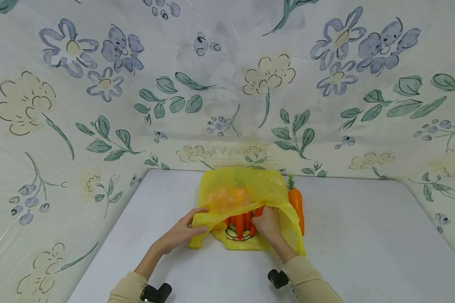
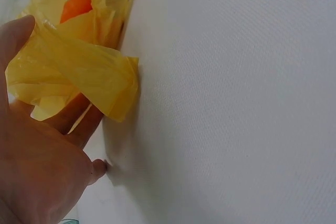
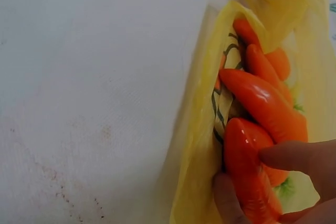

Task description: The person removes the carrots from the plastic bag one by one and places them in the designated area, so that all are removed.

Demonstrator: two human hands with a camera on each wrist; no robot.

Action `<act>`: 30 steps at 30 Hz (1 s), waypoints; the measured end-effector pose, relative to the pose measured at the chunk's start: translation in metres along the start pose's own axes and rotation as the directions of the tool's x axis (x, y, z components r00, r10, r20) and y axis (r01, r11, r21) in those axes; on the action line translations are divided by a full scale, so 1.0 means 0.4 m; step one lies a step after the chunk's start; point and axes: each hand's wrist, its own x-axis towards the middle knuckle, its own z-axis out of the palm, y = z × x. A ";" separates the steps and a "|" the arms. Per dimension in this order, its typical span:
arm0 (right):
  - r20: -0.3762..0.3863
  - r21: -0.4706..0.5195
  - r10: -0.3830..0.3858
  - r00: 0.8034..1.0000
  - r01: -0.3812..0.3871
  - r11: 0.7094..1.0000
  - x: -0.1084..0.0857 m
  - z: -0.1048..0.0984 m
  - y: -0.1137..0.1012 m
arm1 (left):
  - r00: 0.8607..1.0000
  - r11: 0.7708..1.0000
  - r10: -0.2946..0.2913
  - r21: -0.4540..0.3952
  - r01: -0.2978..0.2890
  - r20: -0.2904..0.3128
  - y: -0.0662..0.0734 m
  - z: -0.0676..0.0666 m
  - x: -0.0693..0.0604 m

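Observation:
A yellow plastic bag (image 1: 246, 179) lies on its side with its mouth toward me, and several orange toy carrots (image 1: 239, 225) show inside. My left hand (image 1: 180, 233) holds the left edge of the bag's mouth, thumb above and fingers below the plastic (image 2: 100, 77). Reaching into the opening, my right hand (image 1: 267, 223) grips one carrot (image 3: 241, 156) between thumb and fingers. More carrots (image 3: 262, 100) lie beside that one in the right wrist view. The bag hides their leafy ends in the head view.
One loose carrot (image 1: 295, 204) with a green top lies against the bag's right side. All of it rests on a white table (image 1: 364, 235). A flower-printed sheet (image 1: 231, 97) rises behind the table and along its sides.

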 end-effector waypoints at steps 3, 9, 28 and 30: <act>-0.008 -0.028 -0.012 1.000 0.012 1.000 0.001 0.000 0.004 | 1.000 1.000 -0.006 -0.015 0.006 -0.003 0.001 0.000 0.000; -0.010 -0.037 -0.027 1.000 0.027 0.999 -0.002 -0.002 0.003 | 1.000 1.000 -0.005 -0.012 0.005 -0.002 0.002 0.001 -0.001; 0.046 -0.039 0.005 0.999 -0.003 0.999 -0.007 -0.002 0.003 | 1.000 1.000 -0.006 -0.010 0.006 -0.004 0.005 0.003 -0.003; 0.055 -0.039 0.022 0.998 -0.020 0.999 -0.009 -0.002 0.002 | 1.000 1.000 -0.009 -0.008 0.009 -0.006 0.003 0.003 -0.002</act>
